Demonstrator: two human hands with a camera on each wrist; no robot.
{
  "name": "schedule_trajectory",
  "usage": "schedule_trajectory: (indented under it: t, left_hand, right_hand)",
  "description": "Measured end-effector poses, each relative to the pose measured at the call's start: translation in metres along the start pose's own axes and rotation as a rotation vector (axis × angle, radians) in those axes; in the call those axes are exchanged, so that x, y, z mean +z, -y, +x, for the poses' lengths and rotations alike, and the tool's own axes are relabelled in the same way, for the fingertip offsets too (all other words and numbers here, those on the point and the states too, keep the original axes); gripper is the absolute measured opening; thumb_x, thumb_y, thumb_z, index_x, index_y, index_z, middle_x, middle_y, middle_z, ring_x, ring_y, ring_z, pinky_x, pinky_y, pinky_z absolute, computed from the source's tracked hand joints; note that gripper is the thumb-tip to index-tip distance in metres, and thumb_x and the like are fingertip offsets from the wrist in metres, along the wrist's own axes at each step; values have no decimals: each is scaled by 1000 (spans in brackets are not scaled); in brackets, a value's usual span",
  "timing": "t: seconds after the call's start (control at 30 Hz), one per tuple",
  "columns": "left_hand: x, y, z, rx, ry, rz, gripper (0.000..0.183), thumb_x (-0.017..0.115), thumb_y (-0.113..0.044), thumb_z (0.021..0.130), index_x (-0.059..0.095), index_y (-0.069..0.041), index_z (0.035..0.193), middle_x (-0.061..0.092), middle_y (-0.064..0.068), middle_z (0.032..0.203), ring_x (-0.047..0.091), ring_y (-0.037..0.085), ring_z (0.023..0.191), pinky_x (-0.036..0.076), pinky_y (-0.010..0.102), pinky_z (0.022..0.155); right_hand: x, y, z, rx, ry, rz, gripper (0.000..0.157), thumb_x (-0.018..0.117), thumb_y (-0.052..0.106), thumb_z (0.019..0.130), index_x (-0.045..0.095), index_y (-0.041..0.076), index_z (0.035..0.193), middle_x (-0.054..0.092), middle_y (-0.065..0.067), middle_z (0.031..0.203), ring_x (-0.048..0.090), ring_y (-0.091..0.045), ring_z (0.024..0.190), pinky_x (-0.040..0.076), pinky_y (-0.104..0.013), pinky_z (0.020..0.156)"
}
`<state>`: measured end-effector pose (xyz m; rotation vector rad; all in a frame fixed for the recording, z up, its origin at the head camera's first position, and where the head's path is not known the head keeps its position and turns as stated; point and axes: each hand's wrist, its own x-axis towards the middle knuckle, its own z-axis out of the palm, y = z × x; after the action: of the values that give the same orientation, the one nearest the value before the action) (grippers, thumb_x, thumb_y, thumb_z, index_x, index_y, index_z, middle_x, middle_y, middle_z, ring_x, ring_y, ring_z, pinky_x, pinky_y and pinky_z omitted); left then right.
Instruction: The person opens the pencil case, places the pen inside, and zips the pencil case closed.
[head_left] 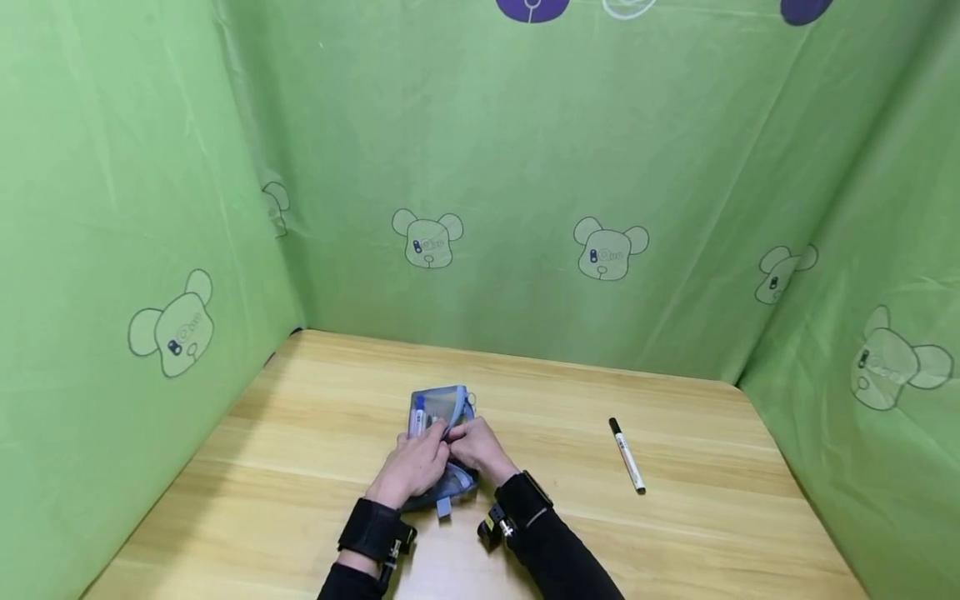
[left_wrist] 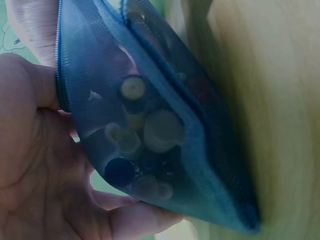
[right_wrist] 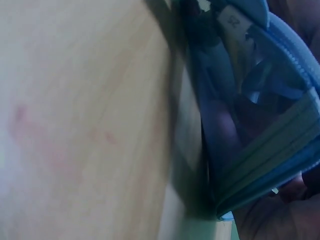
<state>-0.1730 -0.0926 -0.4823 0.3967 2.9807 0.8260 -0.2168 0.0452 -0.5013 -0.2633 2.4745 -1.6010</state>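
A blue mesh zip pencil pouch point(head_left: 447, 402) lies on the table between both hands in the head view. Through its mesh shows a blue-capped marker point(head_left: 419, 414), and the left wrist view reveals several round pen ends point(left_wrist: 164, 131) inside. My left hand point(head_left: 411, 468) grips the pouch from its left side, thumb and fingers around it. At the right edge my right hand point(head_left: 478, 447) holds the pouch by its zipped rim, fingers curled. The right wrist view shows the pouch mouth point(right_wrist: 265, 95) gaping; my right fingertips are partly hidden there.
A white marker with a black cap point(head_left: 627, 457) lies to the right on the wooden table point(head_left: 720, 517). Green curtains point(head_left: 510, 292) with bear-head prints enclose the table at the back and both sides. A fabric tab point(head_left: 444, 507) sticks out at the pouch's near end.
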Motion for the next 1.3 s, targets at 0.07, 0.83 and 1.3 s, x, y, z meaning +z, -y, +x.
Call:
schedule_trajectory:
  t: [0.07,0.83,1.3]
  left_hand:
    - [-1,0,1,8,-3,3,42,39,-19,105,51,0,141,60,21,143,58,39,133,35,61,112]
    - [-3,3,5,7,-24,0,36,41,-17,105,56,2,131,65,24,134,59,38,130,38,57,110]
    - [-3,5,2,-17,-2,0,34,41,-18,104,55,1,129,66,22,132,61,36,127,38,54,106]
  right_hand:
    - [0,0,1,-4,1,-2,13,60,-12,66,72,-11,71,48,9,54,45,-8,57,34,-17,53]
    - [-4,9,4,-29,32,-303,20,63,1,78,60,5,58,48,7,57,45,-9,55,33,-17,52]
    - [-9,10,3,28,157,-233,9,63,1,81,72,1,80,63,-2,81,55,-13,74,43,-20,63]
